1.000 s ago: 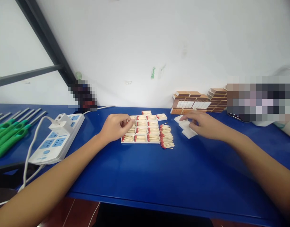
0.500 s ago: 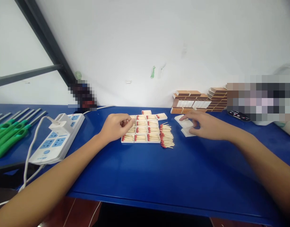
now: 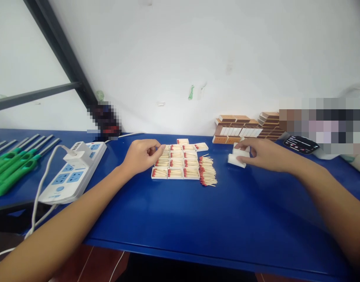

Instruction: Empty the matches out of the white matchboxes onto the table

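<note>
Several white matchbox trays (image 3: 191, 173) filled with red-tipped matches sit in rows at the middle of the blue table. My left hand (image 3: 141, 156) rests at their left side, fingers curled and thumb close to the index finger; whatever may lie between them is hidden. Right of the rows lies a loose pile of matches (image 3: 207, 171). Farther right, my right hand (image 3: 263, 153) has its thumb and fingers closed on white matchbox trays (image 3: 236, 161), which appear to hold no matches. The fingers partly cover these trays.
Brown matchboxes (image 3: 250, 135) are stacked against the wall at the back right, beside a dark-screened device (image 3: 301, 144). On the left lie a white power strip (image 3: 77, 176) with a plugged-in charger and several green-handled tools (image 3: 18, 168). A dark metal frame (image 3: 55, 47) rises there.
My right fingers have drawn together on the white trays, which have shifted slightly right and turned. My left hand stays by the filled trays. The view has moved a little.
</note>
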`<state>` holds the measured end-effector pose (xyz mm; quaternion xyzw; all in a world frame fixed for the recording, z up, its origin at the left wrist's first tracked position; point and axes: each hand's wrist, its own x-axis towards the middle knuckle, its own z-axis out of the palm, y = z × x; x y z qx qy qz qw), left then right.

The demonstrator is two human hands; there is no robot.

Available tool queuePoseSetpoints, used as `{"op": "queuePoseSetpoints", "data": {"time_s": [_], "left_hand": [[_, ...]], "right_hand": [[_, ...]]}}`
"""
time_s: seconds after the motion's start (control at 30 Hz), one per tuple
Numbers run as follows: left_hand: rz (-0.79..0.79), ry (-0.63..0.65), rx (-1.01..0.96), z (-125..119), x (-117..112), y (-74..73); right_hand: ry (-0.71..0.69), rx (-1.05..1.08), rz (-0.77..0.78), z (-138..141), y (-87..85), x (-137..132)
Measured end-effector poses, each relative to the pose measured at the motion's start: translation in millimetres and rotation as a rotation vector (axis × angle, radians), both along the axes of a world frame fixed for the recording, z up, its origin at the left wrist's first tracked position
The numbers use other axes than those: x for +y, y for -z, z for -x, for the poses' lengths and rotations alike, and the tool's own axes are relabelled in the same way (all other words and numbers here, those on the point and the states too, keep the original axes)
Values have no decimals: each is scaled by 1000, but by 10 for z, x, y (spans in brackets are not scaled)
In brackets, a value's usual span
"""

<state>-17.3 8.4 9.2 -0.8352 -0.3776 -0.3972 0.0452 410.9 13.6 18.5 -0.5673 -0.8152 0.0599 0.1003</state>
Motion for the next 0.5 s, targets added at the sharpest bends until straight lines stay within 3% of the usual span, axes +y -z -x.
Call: {"op": "queuePoseSetpoints", "data": {"time_s": [0.2,0.3,0.4,0.5], "left_hand": [[-6,-74,-45,99,130,29],[29,-100,-55,132,181,57],[55,-114,-56,154,203,62],[45,-120,-53,172,202,39]], "right_hand": [[16,59,-33,-75,-56,45],[-40,125,-85,172,-91,119],[-186,149,-37,540,-96,293],[-247,101,-19,840,-71,497]]}}
